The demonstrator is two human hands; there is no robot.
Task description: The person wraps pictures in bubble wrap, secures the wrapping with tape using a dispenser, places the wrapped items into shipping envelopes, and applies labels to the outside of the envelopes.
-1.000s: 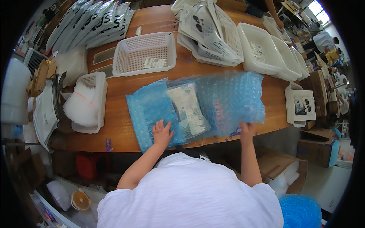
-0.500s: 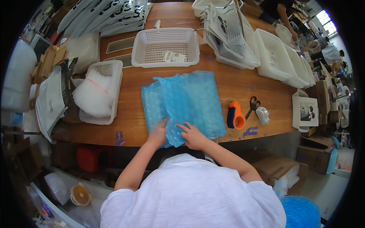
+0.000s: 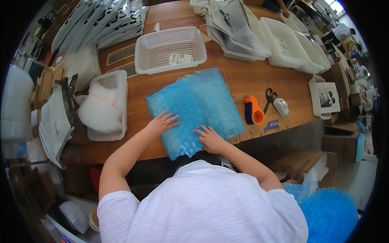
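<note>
A sheet of blue bubble wrap [image 3: 198, 97] lies spread on the wooden table in front of me, its near corner reaching past the table edge. Whether anything is beneath it I cannot tell. My left hand [image 3: 162, 123] rests on its left part with the fingers spread. Flat on the near right part is my right hand [image 3: 211, 139], fingers also apart. Neither hand grips anything. To the right of the wrap stand an orange and dark blue tape dispenser [image 3: 254, 111], black-handled scissors [image 3: 269, 98] and a small white object [image 3: 281, 107].
A white perforated basket [image 3: 139, 56] with a printed label inside sits beyond the wrap. Another basket [image 3: 124, 97] at left holds a bundle of white packing material. White trays [image 3: 279, 44] line the far right. A blue bubble-wrap roll [image 3: 332, 214] is at lower right.
The left flap of bubble wrap, folded over before, now lies opened out to the left. My left hand has moved up and away from the near edge. The view has turned slightly.
</note>
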